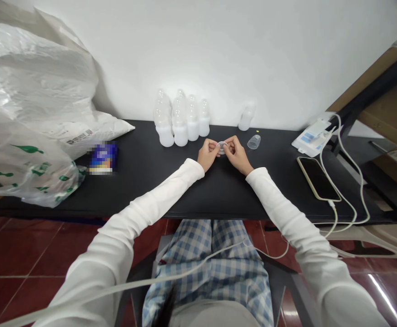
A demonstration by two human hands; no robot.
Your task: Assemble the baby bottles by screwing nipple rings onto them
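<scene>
Over the black desk, the fingertips of my left hand (208, 153) and my right hand (236, 154) pinch a small clear bottle collar ring (222, 146) from both sides. Fine detail inside the ring is too small to make out. Beyond my left hand, several milky baby bottles (181, 127) with clear domed tops stand close together by the wall. Another baby bottle (245, 119) stands alone to the right. A clear dome-shaped bottle cap (254, 142) lies on its side near my right hand, with a tiny yellow-green bit (257, 131) behind it.
Large white plastic bags (31, 91) and a blue packet (103, 158) occupy the left of the desk (144, 181). On the right lie a phone (319, 179) on a charging cable (358, 177) and a white-and-blue pack (312, 138). Cardboard boxes (389, 109) sit beyond on a dark shelf.
</scene>
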